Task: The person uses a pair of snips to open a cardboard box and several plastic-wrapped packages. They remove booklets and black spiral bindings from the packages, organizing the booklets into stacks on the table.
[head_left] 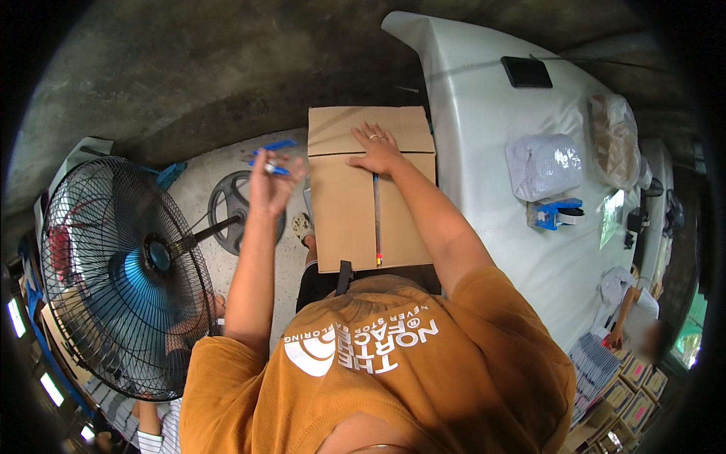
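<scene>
- Near, at centre: the brown carton (344, 212) sits before your body, left of the bench (484, 174). Its top panels are folded down; what bears it is largely hidden.
- A narrow lengthwise gap (377, 227) runs between the near panels. Coloured contents (380, 259) show at its near end; their kind cannot be made out.
- Right of the carton, your right hand (376, 153) lies spread and flat across the crosswise seam near its far end, gripping nothing.
- Left of the carton, your left hand (271, 185) is raised, fingers closed on a blue-and-white item (277, 170). Blur prevents identification.
- Step in hand, as judged: you are steadying the folded top with your right hand while your left hand keeps the item apart from the cardboard.
- Next move, as judged: it calls for panels held level, the contents kept below the gap, and your right fingers clear of wherever the item is applied.
- Further left stands a fan (157, 257), near your left forearm; allow elbow clearance.
- On the bench to the right: a blue tape dispenser (546, 215), then a wrapped parcel (544, 170) just beyond, a clear bag (614, 140) right of it, and a dark flat case (527, 73) farthest.
</scene>
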Demonstrator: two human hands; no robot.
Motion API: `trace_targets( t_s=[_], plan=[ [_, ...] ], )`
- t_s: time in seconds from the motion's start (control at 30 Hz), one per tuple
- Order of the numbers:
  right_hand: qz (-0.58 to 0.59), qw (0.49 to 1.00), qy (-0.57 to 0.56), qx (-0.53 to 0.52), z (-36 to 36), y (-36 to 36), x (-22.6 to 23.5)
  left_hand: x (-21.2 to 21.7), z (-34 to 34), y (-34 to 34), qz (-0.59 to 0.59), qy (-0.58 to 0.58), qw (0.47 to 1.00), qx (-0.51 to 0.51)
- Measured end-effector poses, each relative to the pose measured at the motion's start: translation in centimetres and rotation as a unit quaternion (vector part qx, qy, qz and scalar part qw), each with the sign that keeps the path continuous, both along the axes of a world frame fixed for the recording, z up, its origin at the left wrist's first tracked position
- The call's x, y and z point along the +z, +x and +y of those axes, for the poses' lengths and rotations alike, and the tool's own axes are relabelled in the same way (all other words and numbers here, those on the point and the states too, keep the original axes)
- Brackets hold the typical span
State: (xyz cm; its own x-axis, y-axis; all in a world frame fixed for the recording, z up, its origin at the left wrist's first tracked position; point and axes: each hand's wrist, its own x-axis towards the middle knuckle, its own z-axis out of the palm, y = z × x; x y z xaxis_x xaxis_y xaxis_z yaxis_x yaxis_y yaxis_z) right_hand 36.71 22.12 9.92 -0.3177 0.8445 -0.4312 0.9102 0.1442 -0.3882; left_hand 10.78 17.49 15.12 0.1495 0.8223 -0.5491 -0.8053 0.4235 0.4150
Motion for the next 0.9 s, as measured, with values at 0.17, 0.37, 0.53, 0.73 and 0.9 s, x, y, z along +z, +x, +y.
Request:
trace_targets(
  t_s=[0.17,0.37,0.53,0.73,0.9],
  plan=[
    [-0.025,0.998,0.054,0.029,-4.2,1.6,1.9,0.0,-8.0,7.6,0.105,-0.011,0.980,-0.171],
    [-0.104,0.973,0.197,-0.064,-6.9,6.6,9.2,0.2,-14.8,14.8,0.576,0.259,0.567,-0.529],
    [-0.278,0.926,0.242,-0.076,-9.1,10.1,11.6,-3.4,-16.4,15.7,0.748,0.354,0.364,-0.427],
    [-0.241,0.943,0.045,0.224,-12.4,2.5,4.6,-0.1,-16.6,15.1,0.795,0.302,0.366,-0.379],
    [-0.202,0.975,0.024,0.090,-10.6,-1.4,3.5,2.3,-18.3,14.1,0.815,0.236,0.386,-0.362]
  ],
)
